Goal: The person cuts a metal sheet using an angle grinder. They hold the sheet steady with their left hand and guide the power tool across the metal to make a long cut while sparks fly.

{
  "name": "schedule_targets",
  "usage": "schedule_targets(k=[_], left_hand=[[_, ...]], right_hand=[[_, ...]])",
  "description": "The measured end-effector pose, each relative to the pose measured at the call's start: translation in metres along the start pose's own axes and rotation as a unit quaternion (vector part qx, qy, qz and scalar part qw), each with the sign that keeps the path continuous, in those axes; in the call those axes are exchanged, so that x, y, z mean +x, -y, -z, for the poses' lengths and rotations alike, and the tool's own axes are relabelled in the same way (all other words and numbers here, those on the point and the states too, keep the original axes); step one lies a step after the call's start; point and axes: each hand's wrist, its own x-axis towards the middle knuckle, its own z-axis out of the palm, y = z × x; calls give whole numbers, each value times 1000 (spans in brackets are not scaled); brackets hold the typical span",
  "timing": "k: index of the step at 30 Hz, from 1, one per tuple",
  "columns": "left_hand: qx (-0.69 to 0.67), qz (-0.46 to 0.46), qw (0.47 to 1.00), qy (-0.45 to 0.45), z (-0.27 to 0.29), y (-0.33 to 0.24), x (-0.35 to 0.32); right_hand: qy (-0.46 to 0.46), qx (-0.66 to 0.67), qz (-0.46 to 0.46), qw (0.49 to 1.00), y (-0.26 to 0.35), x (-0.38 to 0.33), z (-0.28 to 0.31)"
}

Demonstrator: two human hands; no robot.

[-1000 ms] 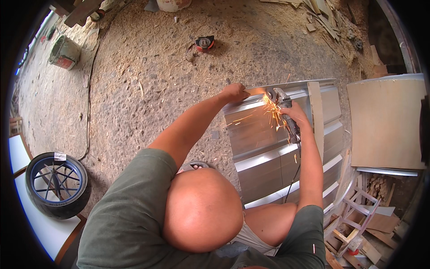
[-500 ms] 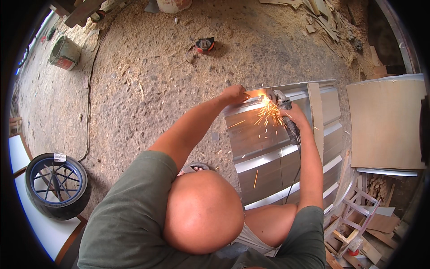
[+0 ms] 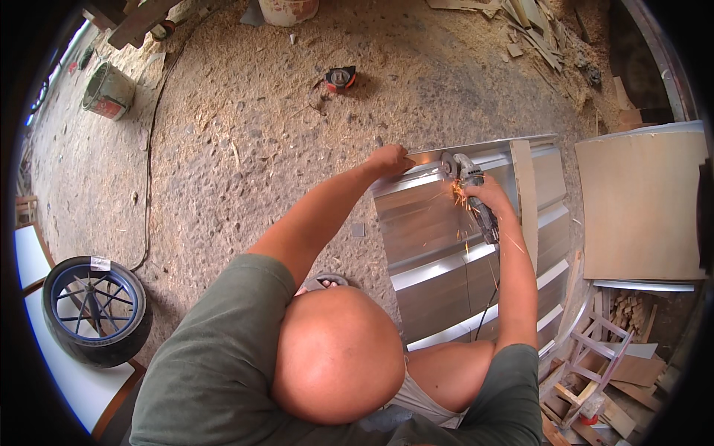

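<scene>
The right hand (image 3: 487, 195) grips a grey angle grinder (image 3: 470, 189) throwing sparks on a ribbed silver metal sheet (image 3: 439, 238); the left hand (image 3: 390, 160) closes on the sheet's far edge.

An open workshop yard: sawdust-strewn dirt floor (image 3: 245, 149), wood offcuts (image 3: 535, 22) at upper right, a wheel (image 3: 93, 308) at lower left, ribbed metal sheet (image 3: 446, 253) right of centre, sparks (image 3: 461, 197) flying.

From my feed I see a wheel (image 3: 95, 311) with a black tyre lying at lower left, a small bucket (image 3: 108, 91) at upper left, a red and black tape measure (image 3: 341, 77) on the sawdust-strewn floor (image 3: 245, 134), a bare board (image 3: 638, 204) at right, and wood offcuts (image 3: 595, 372) below it.
</scene>
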Motion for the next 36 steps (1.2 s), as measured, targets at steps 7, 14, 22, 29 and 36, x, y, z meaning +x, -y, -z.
schedule_targets(k=[7, 14, 22, 29, 36], left_hand=[[-11, 10, 1000, 22, 4, -1, -2], [-19, 4, 1000, 14, 2, 5, -1], [-7, -12, 1000, 6, 1, 0, 6], [-5, -8, 1000, 11, 3, 3, 1], [-6, -8, 1000, 10, 1, 1, 5]], right_hand=[[28, 33, 39, 998, 25, -18, -3], [19, 0, -34, 999, 42, -25, -2], [24, 15, -10, 1000, 19, -8, 5], [43, 53, -4, 998, 40, -23, -2], [24, 57, 35, 997, 27, -15, -2]])
